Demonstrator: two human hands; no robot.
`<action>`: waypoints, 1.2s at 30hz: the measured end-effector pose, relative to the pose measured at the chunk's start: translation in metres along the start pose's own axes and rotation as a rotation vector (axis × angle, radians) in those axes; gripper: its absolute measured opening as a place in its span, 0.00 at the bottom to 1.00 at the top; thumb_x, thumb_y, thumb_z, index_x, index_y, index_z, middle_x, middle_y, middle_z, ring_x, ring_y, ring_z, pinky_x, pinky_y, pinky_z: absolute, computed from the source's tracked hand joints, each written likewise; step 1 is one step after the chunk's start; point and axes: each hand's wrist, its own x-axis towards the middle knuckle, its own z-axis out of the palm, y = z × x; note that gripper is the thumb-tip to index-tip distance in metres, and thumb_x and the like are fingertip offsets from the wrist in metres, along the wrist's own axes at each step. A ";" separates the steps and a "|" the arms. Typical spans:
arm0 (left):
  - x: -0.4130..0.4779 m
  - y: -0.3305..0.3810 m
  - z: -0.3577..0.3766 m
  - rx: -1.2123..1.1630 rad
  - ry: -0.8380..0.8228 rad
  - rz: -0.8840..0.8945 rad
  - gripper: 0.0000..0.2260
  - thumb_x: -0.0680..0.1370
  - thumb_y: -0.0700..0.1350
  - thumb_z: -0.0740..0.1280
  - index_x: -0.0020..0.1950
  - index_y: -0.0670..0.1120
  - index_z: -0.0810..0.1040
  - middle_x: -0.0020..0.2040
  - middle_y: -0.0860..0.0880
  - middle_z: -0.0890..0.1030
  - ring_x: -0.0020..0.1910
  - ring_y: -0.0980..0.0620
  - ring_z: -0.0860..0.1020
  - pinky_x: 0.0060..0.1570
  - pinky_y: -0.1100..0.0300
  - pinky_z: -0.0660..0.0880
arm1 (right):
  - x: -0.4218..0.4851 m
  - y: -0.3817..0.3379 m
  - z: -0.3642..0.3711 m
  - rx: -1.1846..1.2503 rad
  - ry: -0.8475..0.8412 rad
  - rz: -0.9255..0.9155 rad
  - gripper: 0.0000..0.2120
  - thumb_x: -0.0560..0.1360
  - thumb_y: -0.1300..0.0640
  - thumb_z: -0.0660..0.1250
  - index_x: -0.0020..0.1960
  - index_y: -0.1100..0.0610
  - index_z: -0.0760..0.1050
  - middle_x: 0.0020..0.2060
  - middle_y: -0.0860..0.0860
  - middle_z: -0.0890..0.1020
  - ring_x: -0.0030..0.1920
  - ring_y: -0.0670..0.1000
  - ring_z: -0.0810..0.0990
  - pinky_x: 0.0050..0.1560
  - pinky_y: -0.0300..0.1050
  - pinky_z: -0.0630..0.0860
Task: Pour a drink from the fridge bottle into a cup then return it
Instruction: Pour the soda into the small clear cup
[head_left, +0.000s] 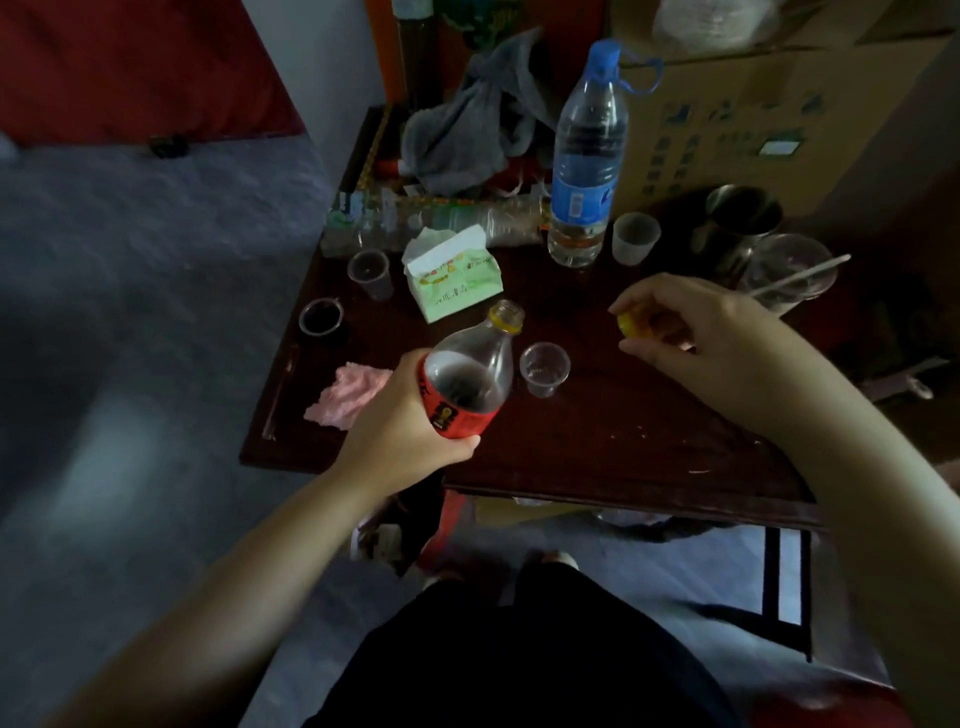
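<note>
Your left hand (410, 415) grips the drink bottle (467, 384), fingers curled round its red label. The bottle is tilted over the near left part of the table (623, 431), uncapped, with dark liquid in the lower body and the open mouth pointing up and away. The empty clear cup (544, 369) stands upright on the table just right of the bottle's shoulder; they are close, but contact cannot be told. Your right hand (696, 332) hovers right of the cup, and its fingers pinch the yellow cap (631, 325). The table's near edge runs below both wrists and its left edge lies past a pink cloth (348, 395). The bare dark wood between the cup and the near edge is the widest open patch. The far half is crowded. A tissue pack (457, 280) sits behind the bottle mouth, and a tall water bottle (587, 156) stands upright. A frosted cup (635, 238) is just right of the water bottle, and a metal mug (740, 215) stands further right, with a lidded cup with a straw (789, 270) in front of it. At far left are a small clear cup (370, 273) and a cup of dark liquid (321, 317). Behind these a plastic bottle lying on its side (441, 223) and a grey cloth (467, 135) fill the back. A cardboard box (753, 114) closes the right rear. Grey floor (130, 312) lies open to the left.
</note>
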 end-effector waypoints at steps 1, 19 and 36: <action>0.000 -0.002 0.003 0.015 -0.008 -0.026 0.32 0.60 0.52 0.79 0.60 0.56 0.67 0.49 0.63 0.76 0.49 0.67 0.76 0.46 0.71 0.72 | -0.002 0.007 0.005 0.009 -0.005 0.013 0.13 0.74 0.52 0.67 0.57 0.47 0.74 0.50 0.44 0.77 0.46 0.42 0.77 0.47 0.40 0.75; 0.028 -0.015 0.047 0.287 -0.191 -0.165 0.36 0.60 0.57 0.75 0.64 0.52 0.66 0.53 0.57 0.77 0.49 0.55 0.78 0.47 0.51 0.79 | -0.009 0.082 0.041 0.191 0.124 0.111 0.13 0.74 0.58 0.69 0.58 0.52 0.75 0.49 0.48 0.77 0.47 0.38 0.76 0.47 0.21 0.67; 0.040 -0.017 0.053 0.387 -0.282 -0.191 0.34 0.61 0.54 0.76 0.63 0.49 0.67 0.53 0.53 0.77 0.47 0.53 0.78 0.44 0.52 0.79 | 0.000 0.097 0.049 0.190 0.104 0.143 0.14 0.74 0.57 0.69 0.59 0.52 0.75 0.51 0.47 0.76 0.49 0.45 0.77 0.48 0.29 0.72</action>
